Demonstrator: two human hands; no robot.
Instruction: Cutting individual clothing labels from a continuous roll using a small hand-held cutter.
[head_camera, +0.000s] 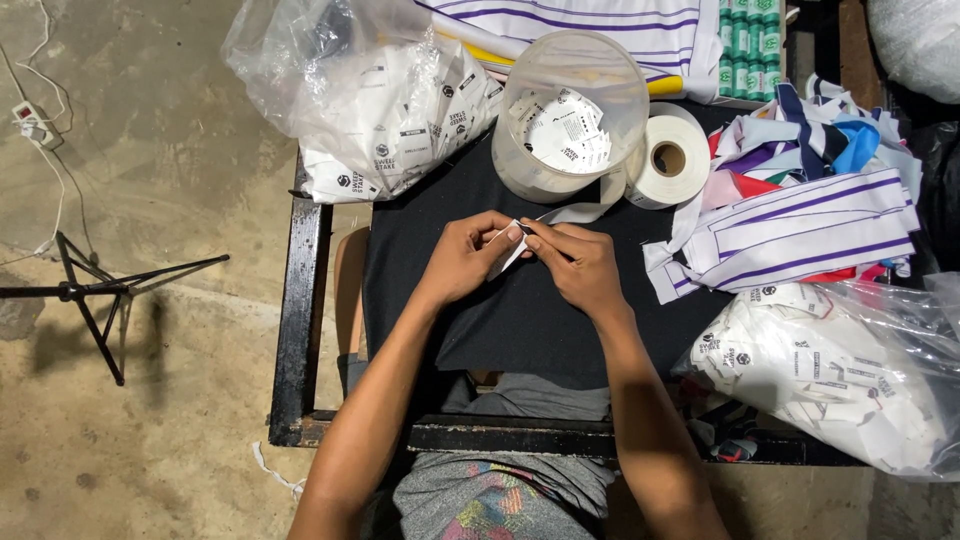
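Two hands, left hand (468, 258) and right hand (575, 262), pinch one white label (512, 250) mid-frame; clear tub (570, 115) above holds few finished, bagged labels (380, 100) upper left look plentiful.

Small white label (512, 250), pinched over black cloth (500, 320).

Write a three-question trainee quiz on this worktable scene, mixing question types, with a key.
1. True or false: both hands pinch one small white label.
2. Which lies nearer the right hand: the white tape roll or the black tripod?
3. What does the clear round plastic tub hold?

Key: 1. True; the left hand and right hand meet on it. 2. The tape roll. 3. White printed labels.
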